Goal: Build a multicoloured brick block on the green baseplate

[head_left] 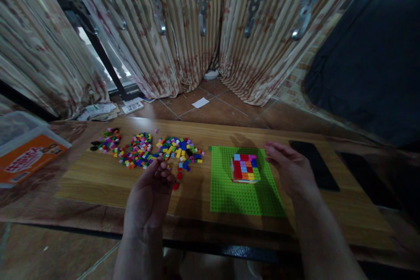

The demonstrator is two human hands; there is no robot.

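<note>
My left hand [151,194] is raised over the table's near left part, its fingers curled in towards the thumb. Whatever is between those fingertips, if anything, is too small to make out against the loose bricks [139,146] behind them. My right hand [290,168] hangs by the right edge of a green baseplate [226,199], fingers stretched out and nothing in them. On the baseplate stands a squat block of toy bricks [245,168], its top a patchwork of red, blue, orange, yellow, green and pink. My right hand is apart from it.
More loose bricks [180,146] lie left of the baseplate, with a few red bricks [179,175] nearer me. A dark flat phone-like slab [313,164] lies to the right on the wooden table [98,183]. A clear box with an orange label [31,157] stands far left.
</note>
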